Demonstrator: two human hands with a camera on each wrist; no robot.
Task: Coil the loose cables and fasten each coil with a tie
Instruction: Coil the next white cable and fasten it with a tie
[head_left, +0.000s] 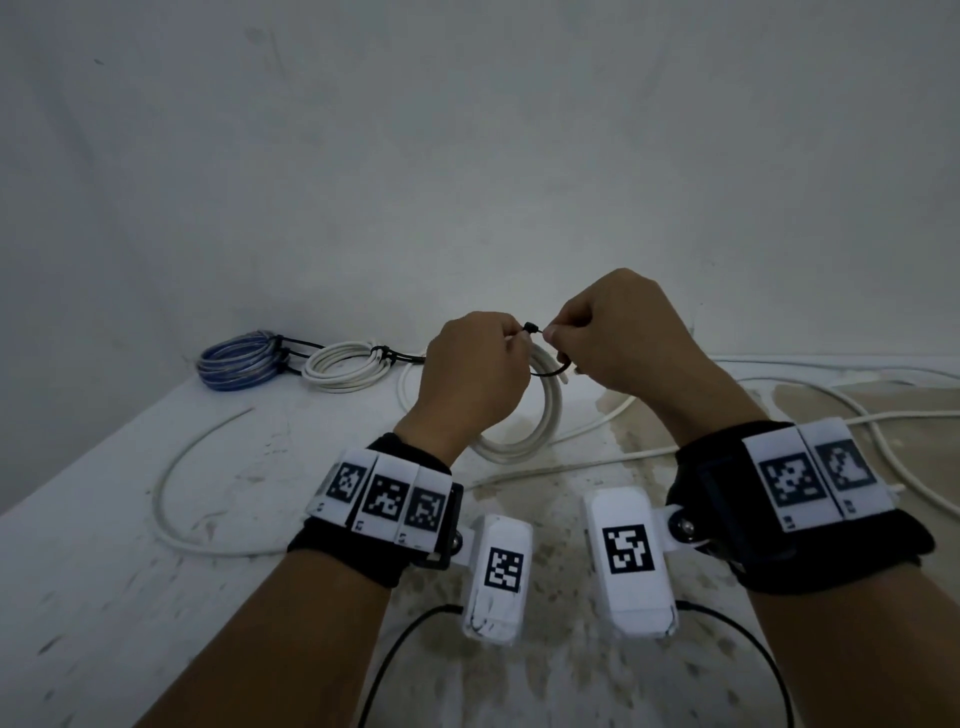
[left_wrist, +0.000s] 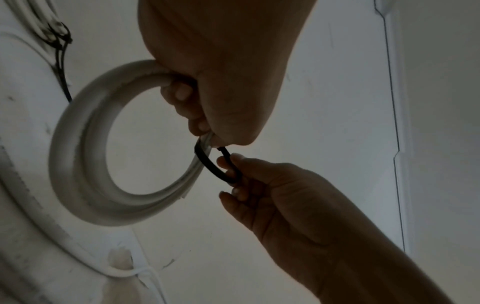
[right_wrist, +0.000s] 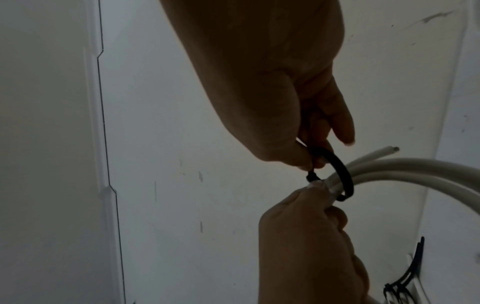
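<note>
White cable coil (head_left: 540, 410) hangs upright in the air above the table (head_left: 104, 545), gripped at its top by the left hand (head_left: 470, 376), whose fingers (left_wrist: 182, 96) curl round the bundled turns. One cut end of the cable (right_wrist: 389, 151) sticks out free just past the grip. A black tie (left_wrist: 215, 166) loops loosely around the bundle right beside the left hand; its small head (head_left: 530, 327) sits at the top of the loop, between the two hands. The right hand (head_left: 618, 332) pinches the tie's strap between thumb and fingers (left_wrist: 228, 159), close against the left hand, so both hands are closed, the left on the coil and the right on the tie. Further back on the table, toward the wall (head_left: 467, 156), lie two finished coils side by side: a blue coil (head_left: 236, 359) on the left and a smaller white coil (head_left: 345, 366) just to its right, each bound with black ties whose tails point sideways. Loose white cable (head_left: 171, 467) trails in a wide arc over the table to the left, and more loose white cable (head_left: 831, 395) runs across the stained surface to the right. Both wrists wear black bands with square-patterned markers (head_left: 384, 496).
</note>
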